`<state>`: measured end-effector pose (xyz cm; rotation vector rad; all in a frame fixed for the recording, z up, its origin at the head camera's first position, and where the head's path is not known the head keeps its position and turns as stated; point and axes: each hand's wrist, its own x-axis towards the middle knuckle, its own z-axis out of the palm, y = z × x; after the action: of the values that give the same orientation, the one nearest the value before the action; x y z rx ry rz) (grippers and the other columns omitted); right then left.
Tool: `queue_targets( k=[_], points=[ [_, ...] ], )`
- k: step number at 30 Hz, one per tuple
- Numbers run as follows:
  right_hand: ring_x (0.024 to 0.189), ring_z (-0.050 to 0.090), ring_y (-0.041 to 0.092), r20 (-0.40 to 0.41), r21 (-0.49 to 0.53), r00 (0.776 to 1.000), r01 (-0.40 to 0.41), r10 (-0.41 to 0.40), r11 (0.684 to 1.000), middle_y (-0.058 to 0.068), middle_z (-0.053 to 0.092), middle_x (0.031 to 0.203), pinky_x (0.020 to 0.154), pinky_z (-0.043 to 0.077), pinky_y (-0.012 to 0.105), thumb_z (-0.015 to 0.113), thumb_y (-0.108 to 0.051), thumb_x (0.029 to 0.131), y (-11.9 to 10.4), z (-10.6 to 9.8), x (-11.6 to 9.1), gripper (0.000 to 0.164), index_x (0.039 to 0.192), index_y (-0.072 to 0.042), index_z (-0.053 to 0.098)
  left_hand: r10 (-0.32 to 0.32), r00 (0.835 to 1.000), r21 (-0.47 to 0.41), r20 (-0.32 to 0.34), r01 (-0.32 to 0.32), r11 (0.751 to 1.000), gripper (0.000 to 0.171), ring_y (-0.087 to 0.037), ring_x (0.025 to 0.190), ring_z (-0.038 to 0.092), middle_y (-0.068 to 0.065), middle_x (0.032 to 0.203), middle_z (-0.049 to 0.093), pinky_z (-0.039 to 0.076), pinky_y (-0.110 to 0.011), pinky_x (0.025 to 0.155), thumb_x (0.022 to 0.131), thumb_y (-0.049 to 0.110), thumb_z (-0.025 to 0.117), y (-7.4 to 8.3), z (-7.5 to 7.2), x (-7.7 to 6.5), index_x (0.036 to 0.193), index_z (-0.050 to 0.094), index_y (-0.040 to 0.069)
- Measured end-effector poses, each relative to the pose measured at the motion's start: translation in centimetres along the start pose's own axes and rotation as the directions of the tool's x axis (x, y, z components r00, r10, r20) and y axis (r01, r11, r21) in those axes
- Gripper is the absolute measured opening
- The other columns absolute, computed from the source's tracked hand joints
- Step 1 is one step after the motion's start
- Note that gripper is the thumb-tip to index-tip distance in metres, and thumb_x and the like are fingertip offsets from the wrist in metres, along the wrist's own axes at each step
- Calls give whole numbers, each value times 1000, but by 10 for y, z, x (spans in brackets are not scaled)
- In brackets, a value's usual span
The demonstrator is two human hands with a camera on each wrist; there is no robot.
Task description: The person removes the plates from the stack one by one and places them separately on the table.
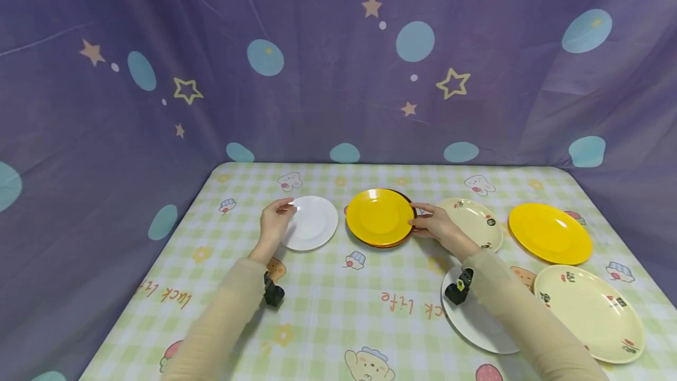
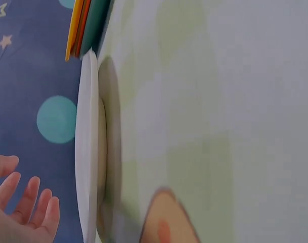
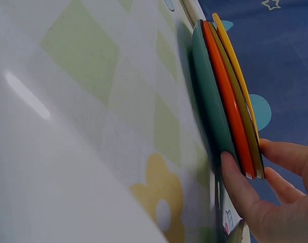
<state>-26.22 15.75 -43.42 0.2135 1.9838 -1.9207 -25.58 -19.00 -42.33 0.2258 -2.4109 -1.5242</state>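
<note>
My left hand is at the left rim of a small white plate. In the left wrist view that hand's fingers are spread and loosely bent above the plate, holding nothing. Right of the white plate stands a stack of plates, with a yellow plate on top. My right hand grips the stack's right rim. The right wrist view shows its layers: a teal plate lowest, then an orange plate, an olive-brown one and the yellow one. The thumb lies against the teal plate, fingers at the upper rims.
At the right, a cream patterned plate, a larger yellow plate, a large cream plate and a large white plate lie on the checked tablecloth. My right forearm passes over the white one. A purple curtain hangs behind.
</note>
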Motion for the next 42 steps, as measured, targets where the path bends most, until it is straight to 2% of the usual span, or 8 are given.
queue_targets(
  k=[17, 24, 27, 28, 31, 34, 36, 42],
  points=[
    [70, 59, 14, 29, 21, 999, 15, -15, 1000, 16, 46, 97, 84, 48, 40, 54, 3, 84, 1, 0, -2, 56, 136, -1, 32, -3, 991, -44, 133, 9, 999, 29, -23, 77, 60, -17, 91, 64, 48, -16, 59, 78, 4, 61, 10, 40, -12, 106, 61, -3],
    [70, 59, 15, 22, 33, 1000, 0, 0, 999, 17, 45, 97, 85, 48, 40, 53, 4, 84, 2, -1, -2, 55, 135, -3, 33, -41, 982, -153, 186, 70, 986, 29, -29, 76, 62, -21, 92, 62, 54, -28, 64, 79, 0, 59, 12, 56, -16, 108, 59, -6],
    [73, 59, 16, 11, 17, 1000, -5, 4, 1000, 17, 46, 98, 85, 47, 40, 54, 3, 84, 1, -1, -1, 55, 135, -4, 34, -34, 978, -205, 206, 77, 976, 29, -30, 78, 62, -22, 91, 62, 54, -35, 68, 79, -2, 59, 6, 66, -13, 108, 59, -6],
    [73, 59, 16, 9, 11, 1000, -3, 3, 1000, 17, 47, 99, 85, 47, 41, 55, 3, 84, 1, -1, 0, 56, 135, -4, 34, 23, 976, -255, 219, 34, 966, 27, -25, 75, 63, -18, 87, 63, 54, -32, 65, 79, 3, 61, -9, 72, -6, 106, 61, -3],
    [75, 59, 16, 1, 1, 1000, -3, 3, 1000, 17, 47, 100, 84, 48, 41, 55, 2, 84, 1, -1, 1, 55, 135, -4, 35, 57, 971, -286, 231, 12, 958, 27, -23, 70, 63, -16, 83, 64, 55, -32, 63, 78, 4, 62, -17, 80, -3, 104, 62, -1],
    [75, 59, 17, 9, 4, 1000, 5, -6, 1000, 18, 46, 101, 85, 47, 41, 55, 2, 84, 2, -2, 1, 55, 135, -4, 34, 55, 967, -279, 251, 18, 960, 27, -23, 69, 62, -19, 84, 63, 54, -31, 64, 79, 1, 58, -5, 79, -11, 106, 59, -6],
    [75, 59, 17, 13, 6, 1000, 11, -11, 1000, 18, 46, 101, 84, 48, 41, 55, 2, 84, 2, -2, 2, 55, 135, -3, 34, -22, 967, -223, 253, 80, 972, 31, -24, 70, 61, -25, 89, 60, 54, -34, 68, 79, -5, 53, 18, 74, -25, 109, 55, -12],
    [73, 58, 16, 17, 26, 1000, 11, -12, 1000, 18, 45, 100, 84, 47, 42, 54, 4, 84, 3, -2, 2, 56, 135, -2, 34, -27, 958, -243, 285, 100, 965, 33, -29, 73, 62, -26, 90, 59, 54, -37, 69, 80, -5, 52, 26, 77, -32, 112, 51, -14]
  ],
)
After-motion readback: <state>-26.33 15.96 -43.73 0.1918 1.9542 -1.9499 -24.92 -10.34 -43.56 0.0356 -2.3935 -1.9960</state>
